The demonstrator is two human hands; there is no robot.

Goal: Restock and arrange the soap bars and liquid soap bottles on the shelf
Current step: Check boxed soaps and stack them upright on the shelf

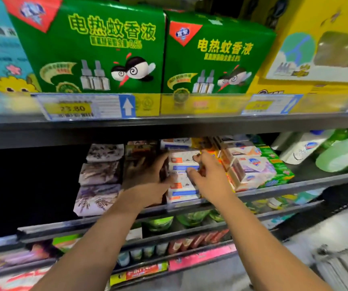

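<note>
White soap boxes (182, 177) at shelf (273, 188) front edge, between the hands — left hand (146, 175) flat against their left side, right hand (208, 177) pinching their right side

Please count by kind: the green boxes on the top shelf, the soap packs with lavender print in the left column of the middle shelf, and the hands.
Green boxes: 2
Lavender-print soap packs: 3
Hands: 2
Total: 7
</note>
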